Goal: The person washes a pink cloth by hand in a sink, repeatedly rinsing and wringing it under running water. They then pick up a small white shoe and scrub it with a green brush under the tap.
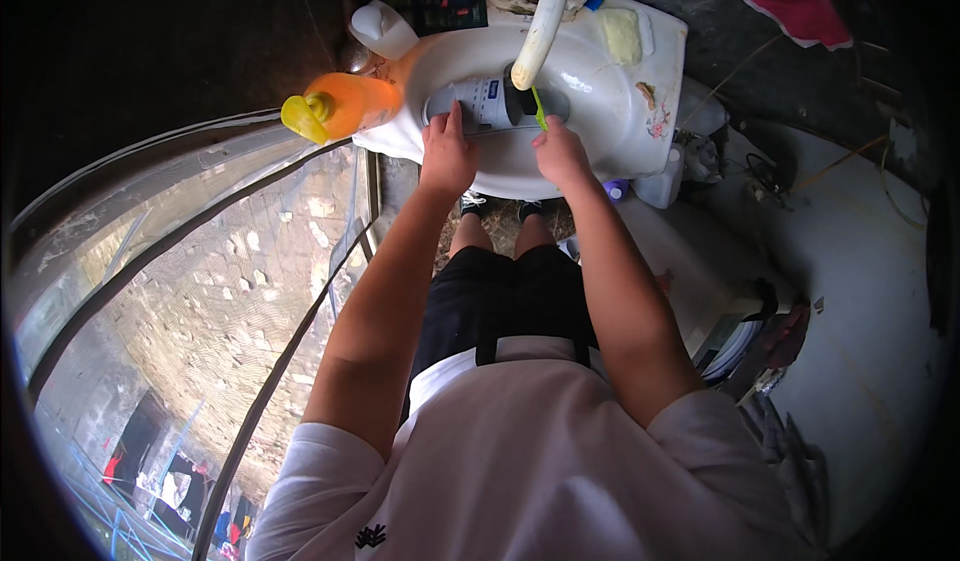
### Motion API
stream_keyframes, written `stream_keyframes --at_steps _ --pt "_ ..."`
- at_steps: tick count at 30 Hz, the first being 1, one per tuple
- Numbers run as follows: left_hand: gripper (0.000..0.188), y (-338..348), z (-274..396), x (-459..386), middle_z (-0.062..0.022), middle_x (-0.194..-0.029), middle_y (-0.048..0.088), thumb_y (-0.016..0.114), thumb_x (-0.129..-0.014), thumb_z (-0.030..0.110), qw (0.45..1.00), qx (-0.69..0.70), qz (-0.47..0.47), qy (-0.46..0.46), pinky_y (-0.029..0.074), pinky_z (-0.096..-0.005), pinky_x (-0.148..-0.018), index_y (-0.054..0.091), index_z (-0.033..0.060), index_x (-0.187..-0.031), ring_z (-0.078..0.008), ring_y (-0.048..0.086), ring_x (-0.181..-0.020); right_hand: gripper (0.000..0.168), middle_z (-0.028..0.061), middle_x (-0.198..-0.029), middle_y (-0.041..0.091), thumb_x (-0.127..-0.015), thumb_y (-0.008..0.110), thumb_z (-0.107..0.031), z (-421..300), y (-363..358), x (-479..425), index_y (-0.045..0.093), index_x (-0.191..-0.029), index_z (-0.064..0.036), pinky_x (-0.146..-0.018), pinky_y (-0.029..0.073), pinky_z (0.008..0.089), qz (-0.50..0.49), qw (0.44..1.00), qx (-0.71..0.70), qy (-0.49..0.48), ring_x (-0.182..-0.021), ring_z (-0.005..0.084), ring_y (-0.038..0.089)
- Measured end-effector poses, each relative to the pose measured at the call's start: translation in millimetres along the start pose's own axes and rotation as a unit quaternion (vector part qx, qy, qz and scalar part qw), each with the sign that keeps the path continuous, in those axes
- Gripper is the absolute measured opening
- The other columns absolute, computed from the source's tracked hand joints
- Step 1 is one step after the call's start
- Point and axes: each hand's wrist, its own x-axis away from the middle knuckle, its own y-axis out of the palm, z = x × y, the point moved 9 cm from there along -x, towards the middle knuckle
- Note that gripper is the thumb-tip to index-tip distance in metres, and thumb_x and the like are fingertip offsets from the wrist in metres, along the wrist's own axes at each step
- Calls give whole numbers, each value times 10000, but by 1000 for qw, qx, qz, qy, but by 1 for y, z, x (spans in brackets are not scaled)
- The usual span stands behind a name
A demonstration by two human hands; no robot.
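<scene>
A grey and white slide sandal [480,103] with a blue logo patch on its strap lies lengthwise in the white ceramic washbasin [622,133]. My left hand [450,148] holds it at the left end, index finger stretched over the top. The fingers of my right hand [561,152] are closed around a thin bright-green handle [539,111], probably a brush's, near the sandal's right end. Its head cannot be told from the dark area beside it. Above hangs a whitish faucet spout [536,43], hiding part of that dark area.
An orange bottle [360,103] with a yellow top stands at the basin's left, near a white bottle [382,30]. Pale yellow soap [621,36] lies on the right rim. Packets [442,2] crowd the back. A framed window [225,261] is left; a white jug [661,178] sits below right.
</scene>
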Motion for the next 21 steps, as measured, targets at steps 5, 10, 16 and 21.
stream_keyframes --at_steps 5,10,16,21 --pt "401 -22 38 -6 -211 -1220 638 686 -893 115 986 90 143 9 436 -516 -1008 632 32 -1281 -411 548 -1166 308 45 -907 742 -1118 443 -263 -69 -32 17 594 -1305 -71 -558 486 292 -90 963 -253 -35 -543 116 551" --pt "238 23 37 -57 -55 -856 603 668 -1035 271 712 649 -10 -267 406 -330 -548 610 50 -966 -143 545 -669 349 60 -930 747 -1098 475 -296 -117 -39 -2 668 -1148 -9 -632 528 333 -111 966 -188 -138 -662 146 627" --pt "298 51 41 -74 -72 -970 699 640 -1057 315 589 725 -14 -356 581 -388 -753 643 20 -1091 -233 683 -813 335 86 -951 745 -1060 521 -297 -111 -68 -21 671 -1204 -35 -678 551 360 -30 989 -96 -110 -720 179 653" --pt "382 83 11 -81 -146 -1091 738 544 -1105 334 531 781 -66 -322 592 -381 -680 611 22 -1314 -285 727 -884 281 52 -915 725 -1075 533 -287 -120 -38 -16 701 -1184 -89 -635 490 281 -167 957 -230 -65 -697 125 626"
